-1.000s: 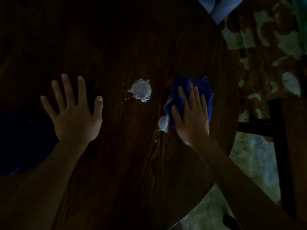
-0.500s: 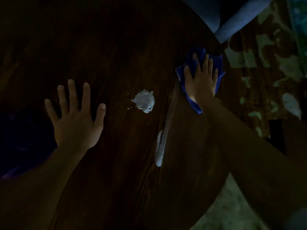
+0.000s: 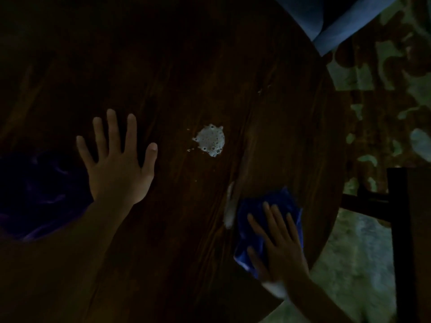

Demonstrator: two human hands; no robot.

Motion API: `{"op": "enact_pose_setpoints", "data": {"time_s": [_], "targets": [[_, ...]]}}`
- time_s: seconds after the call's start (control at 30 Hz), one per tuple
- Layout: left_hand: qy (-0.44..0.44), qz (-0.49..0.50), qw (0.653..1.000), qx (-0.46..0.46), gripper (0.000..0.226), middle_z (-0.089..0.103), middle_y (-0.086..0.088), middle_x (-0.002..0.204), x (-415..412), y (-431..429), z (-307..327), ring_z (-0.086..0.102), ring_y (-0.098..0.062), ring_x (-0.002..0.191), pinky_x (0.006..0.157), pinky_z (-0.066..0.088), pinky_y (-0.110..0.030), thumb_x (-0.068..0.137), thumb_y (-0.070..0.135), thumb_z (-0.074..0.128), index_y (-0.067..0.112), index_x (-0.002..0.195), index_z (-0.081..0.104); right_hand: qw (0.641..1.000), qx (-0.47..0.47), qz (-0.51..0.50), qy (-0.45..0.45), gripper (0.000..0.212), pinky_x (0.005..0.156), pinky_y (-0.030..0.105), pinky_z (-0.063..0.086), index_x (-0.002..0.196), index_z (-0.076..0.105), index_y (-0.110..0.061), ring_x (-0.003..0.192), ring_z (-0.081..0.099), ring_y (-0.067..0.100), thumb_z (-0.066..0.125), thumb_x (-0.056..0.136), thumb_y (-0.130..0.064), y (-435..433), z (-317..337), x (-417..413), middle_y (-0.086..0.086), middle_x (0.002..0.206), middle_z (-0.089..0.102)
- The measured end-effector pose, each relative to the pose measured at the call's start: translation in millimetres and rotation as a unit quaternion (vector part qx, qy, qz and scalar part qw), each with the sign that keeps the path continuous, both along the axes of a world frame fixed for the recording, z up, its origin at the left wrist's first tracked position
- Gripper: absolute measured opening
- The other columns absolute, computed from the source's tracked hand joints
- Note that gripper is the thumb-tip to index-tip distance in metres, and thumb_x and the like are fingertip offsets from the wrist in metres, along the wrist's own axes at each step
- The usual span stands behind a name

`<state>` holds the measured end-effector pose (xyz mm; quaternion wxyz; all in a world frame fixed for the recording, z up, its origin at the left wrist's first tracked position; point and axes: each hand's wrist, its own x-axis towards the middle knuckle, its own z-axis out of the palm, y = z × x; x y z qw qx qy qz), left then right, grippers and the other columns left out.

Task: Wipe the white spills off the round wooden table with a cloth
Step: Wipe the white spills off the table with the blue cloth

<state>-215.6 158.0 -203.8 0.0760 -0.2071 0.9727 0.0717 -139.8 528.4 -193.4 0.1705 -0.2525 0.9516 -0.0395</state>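
The round wooden table is dark and fills most of the view. A foamy white spill sits near its middle. A thin white smear runs down just left of the blue cloth. My right hand lies flat on the cloth, pressing it onto the table near the right edge. A bit of white foam shows at my right wrist. My left hand rests flat on the wood with fingers spread, left of the foamy spill.
A dark purple cloth-like shape lies at the left edge. A dark wooden chair frame stands right of the table. Blue fabric is at the top right, over a patchy floor.
My right hand has pulled the blue cloth from the far right part of the table back toward me along the right edge. The smear is shorter. My left hand stays put.
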Motion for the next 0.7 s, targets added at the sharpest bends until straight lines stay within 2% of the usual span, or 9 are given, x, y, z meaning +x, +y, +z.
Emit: {"op": "enact_pose_setpoints", "data": {"time_s": [0.1, 0.17, 0.33, 0.4, 0.5, 0.57, 0.63, 0.67, 0.7], "targets": [[-0.002, -0.001, 1.000, 0.000, 0.078, -0.012, -0.006, 0.174, -1.6, 3.2, -0.6, -0.013, -0.028, 0.160, 0.125, -0.006, -0.062, 0.101, 0.072, 0.003, 0.030, 0.166, -0.002, 0.996, -0.013, -0.075, 0.037, 0.062, 0.129, 0.044, -0.003, 0.163, 0.006, -0.043, 0.160, -0.005, 0.018, 0.014, 0.104, -0.062, 5.0, -2.5, -100.7, -0.001, 0.173, -0.002], [0.000, 0.002, 1.000, -0.001, 0.078, -0.012, -0.005, 0.174, -0.9, 2.7, -1.1, -0.013, -0.027, 0.159, 0.125, -0.006, -0.062, 0.101, 0.072, 0.003, 0.030, 0.166, -0.002, 0.990, -0.023, -0.133, 0.049, 0.064, 0.129, 0.045, 0.000, 0.164, 0.010, -0.039, 0.160, -0.002, 0.020, 0.015, 0.104, -0.063, 2.8, -4.0, -184.9, 0.002, 0.173, 0.002], [0.002, 0.005, 1.000, -0.011, 0.077, -0.011, -0.005, 0.174, -1.0, -1.1, -2.9, -0.012, -0.027, 0.160, 0.125, -0.005, -0.061, 0.101, 0.072, 0.004, 0.031, 0.166, -0.002, 0.992, -0.017, -0.108, 0.068, 0.069, 0.128, 0.045, 0.002, 0.165, 0.011, -0.031, 0.160, 0.004, 0.027, 0.017, 0.102, -0.060, -25.0, -6.1, -310.1, 0.009, 0.173, 0.007], [-0.003, 0.006, 1.000, -0.013, 0.077, -0.012, -0.004, 0.174, -0.9, -0.6, -2.7, -0.012, -0.026, 0.160, 0.125, -0.005, -0.061, 0.101, 0.072, 0.004, 0.031, 0.165, -0.002, 0.996, -0.019, -0.042, 0.071, 0.069, 0.129, 0.046, 0.004, 0.165, 0.010, -0.032, 0.159, 0.003, 0.024, 0.022, 0.103, -0.060, -28.2, -6.7, -288.4, 0.009, 0.172, 0.009], [-0.012, 0.010, 1.000, -0.013, 0.077, -0.012, -0.004, 0.174, 0.0, 0.5, 0.1, -0.012, -0.027, 0.160, 0.125, -0.004, -0.061, 0.101, 0.072, 0.004, 0.031, 0.166, -0.002, 0.988, -0.032, 0.141, 0.044, 0.079, 0.129, 0.048, 0.000, 0.163, 0.001, -0.041, 0.159, -0.010, 0.017, 0.038, 0.096, -0.061, -9.5, -6.4, -182.5, 0.000, 0.173, -0.001], [-0.014, 0.009, 1.000, -0.007, 0.078, -0.012, -0.005, 0.174, -0.8, 0.9, 1.4, -0.012, -0.028, 0.160, 0.125, -0.004, -0.062, 0.100, 0.072, 0.004, 0.030, 0.166, -0.001, 0.954, -0.021, 0.300, 0.014, 0.091, 0.127, 0.051, -0.002, 0.165, 0.002, -0.036, 0.160, -0.010, 0.023, 0.043, 0.089, -0.068, 11.8, -8.5, -98.7, 0.003, 0.173, -0.005], [-0.014, 0.011, 1.000, -0.006, 0.079, -0.012, -0.005, 0.174, -1.2, 1.2, 2.5, -0.012, -0.028, 0.160, 0.125, -0.004, -0.062, 0.100, 0.073, 0.004, 0.030, 0.166, -0.002, 0.894, -0.023, 0.448, 0.000, 0.088, 0.127, 0.051, -0.007, 0.166, 0.009, -0.032, 0.160, -0.006, 0.029, 0.038, 0.092, -0.071, 33.0, -9.8, -70.7, 0.008, 0.173, -0.003], [-0.013, 0.012, 1.000, -0.007, 0.079, -0.012, -0.005, 0.174, -1.3, 1.8, 2.4, -0.012, -0.028, 0.160, 0.125, -0.004, -0.061, 0.100, 0.073, 0.003, 0.030, 0.166, -0.002, 0.878, -0.040, 0.476, -0.012, 0.083, 0.128, 0.051, -0.006, 0.166, 0.014, -0.032, 0.160, -0.002, 0.030, 0.038, 0.096, -0.069, 39.3, -9.2, -82.8, 0.008, 0.173, 0.000], [-0.011, 0.012, 1.000, -0.008, 0.079, -0.012, -0.005, 0.174, -1.4, 2.6, 2.1, -0.011, -0.028, 0.160, 0.125, -0.004, -0.061, 0.100, 0.073, 0.003, 0.030, 0.166, -0.002, 0.888, -0.060, 0.456, -0.011, 0.076, 0.128, 0.052, -0.001, 0.164, 0.020, -0.033, 0.160, 0.005, 0.031, 0.041, 0.098, -0.065, 41.9, -9.0, -102.2, 0.008, 0.173, 0.005]]}}
